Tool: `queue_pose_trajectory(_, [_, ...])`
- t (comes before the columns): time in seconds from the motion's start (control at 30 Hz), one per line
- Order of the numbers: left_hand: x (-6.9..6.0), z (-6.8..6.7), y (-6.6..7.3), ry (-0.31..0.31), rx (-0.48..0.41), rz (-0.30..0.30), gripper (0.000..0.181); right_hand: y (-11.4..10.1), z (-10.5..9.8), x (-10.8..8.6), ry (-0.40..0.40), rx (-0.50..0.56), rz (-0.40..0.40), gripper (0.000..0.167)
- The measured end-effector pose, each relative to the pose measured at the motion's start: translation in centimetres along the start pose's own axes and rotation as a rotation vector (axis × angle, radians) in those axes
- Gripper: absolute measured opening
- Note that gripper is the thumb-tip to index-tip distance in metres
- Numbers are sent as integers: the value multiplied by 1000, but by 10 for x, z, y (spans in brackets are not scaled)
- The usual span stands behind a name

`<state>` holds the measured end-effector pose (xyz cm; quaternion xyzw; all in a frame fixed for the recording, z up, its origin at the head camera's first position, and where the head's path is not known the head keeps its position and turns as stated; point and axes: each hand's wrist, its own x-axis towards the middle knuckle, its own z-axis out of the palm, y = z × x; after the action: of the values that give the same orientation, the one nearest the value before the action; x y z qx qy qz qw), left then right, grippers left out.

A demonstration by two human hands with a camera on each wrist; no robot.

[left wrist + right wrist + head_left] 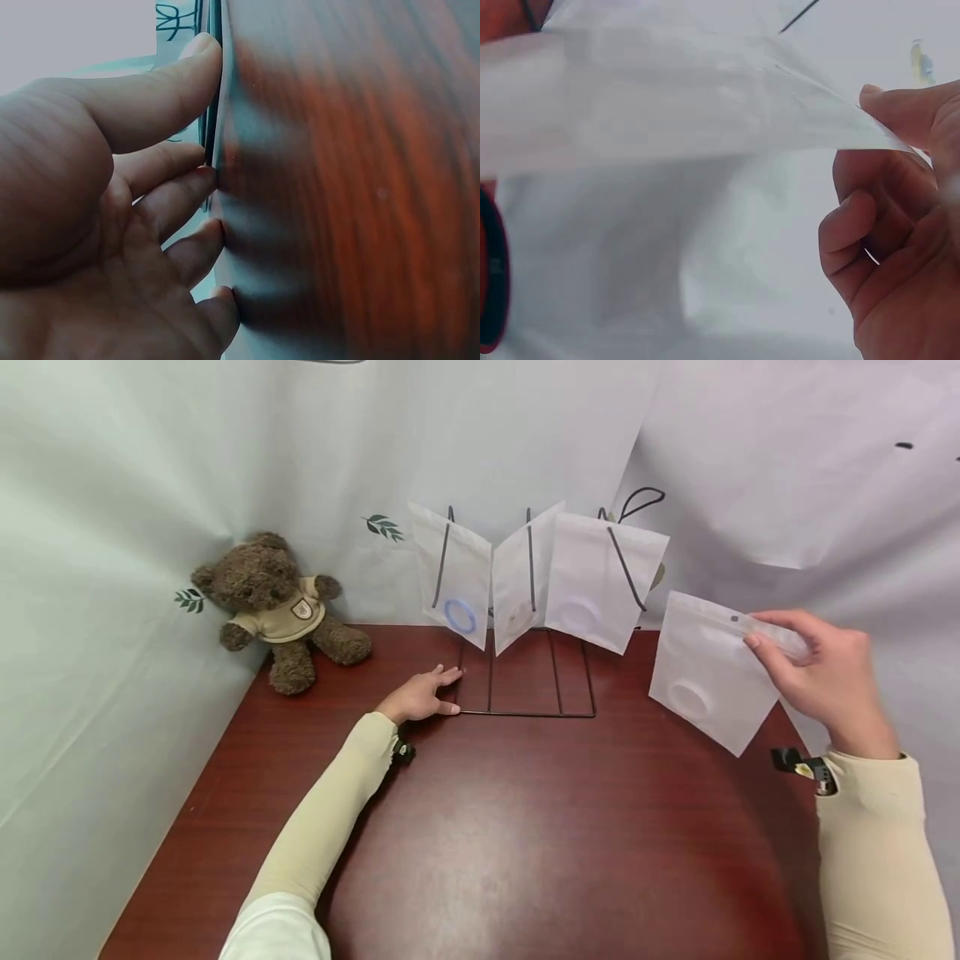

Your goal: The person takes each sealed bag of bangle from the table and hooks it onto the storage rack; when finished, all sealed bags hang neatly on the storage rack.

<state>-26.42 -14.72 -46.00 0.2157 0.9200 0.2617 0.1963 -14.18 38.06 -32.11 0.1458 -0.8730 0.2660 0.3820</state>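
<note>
In the head view, my right hand (828, 672) pinches the upper right corner of a white translucent zip bag (705, 668). A pale ring shape shows faintly through it, and a small hanging hole sits near its top edge. The right wrist view shows thumb and fingers on the bag (667, 105). My left hand (422, 695), fingers extended, rests on the left front corner of a black wire rack (525, 714). Three similar bags hang on the rack's prongs: a left bag (453, 568) with a blue ring, a middle bag (517, 585), and a right bag (600, 585) with a pale ring.
A brown teddy bear (262, 602) in a beige shirt sits at the back left of the dark red wooden table (525, 843). White curtains (510, 427) with leaf prints stand behind and to the left. A black wire loop (643, 503) rises behind the right bag.
</note>
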Motion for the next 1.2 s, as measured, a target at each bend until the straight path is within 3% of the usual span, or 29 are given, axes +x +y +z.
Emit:
queue_pose_trajectory(0.23, [0, 0, -1, -5, -18, -2, 81, -39, -9, 0, 18, 88, -100, 26])
queue_pose_trajectory(0.5, [-2, 1, -1, -6, -23, -6, 81, -81, 0, 3, 18, 153, -156, 22])
queue_pose_trajectory(0.7, [-1, 0, 0, -4, -16, -3, 82, -94, 6, 7, 23, 201, -148, 21])
queue_pose_trajectory(0.87, [0, 0, -1, 1, -4, 2, 82, -107, 16, 13, -11, 251, -191, 21])
queue_pose_trajectory(1.2, [2, 0, 0, -5, 8, -3, 82, -108, 59, 23, -65, 347, -313, 22])
